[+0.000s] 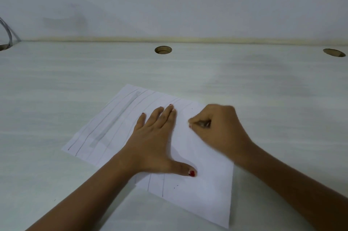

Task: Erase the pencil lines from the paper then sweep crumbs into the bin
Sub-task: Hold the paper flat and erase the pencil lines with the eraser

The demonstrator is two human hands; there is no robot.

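A white sheet of paper [205, 189] lies at an angle on the pale table. Several long pencil lines [105, 127] run across its left part, with short line ends showing near my left wrist. My left hand [158, 144] lies flat on the sheet, fingers straight and thumb spread, pressing it down. My right hand [216, 127] is curled on the sheet's right part, fingertips pinched together on something small and dark that I cannot make out; it may be an eraser. A few dark crumbs [176, 186] dot the paper. No bin is in view.
The pale wood-grain table [56, 83] runs back to a white wall. Three round cable holes sit along the far edge: one in the middle [163, 50], one at the right [333, 52], one at the left with grey cables [7, 33].
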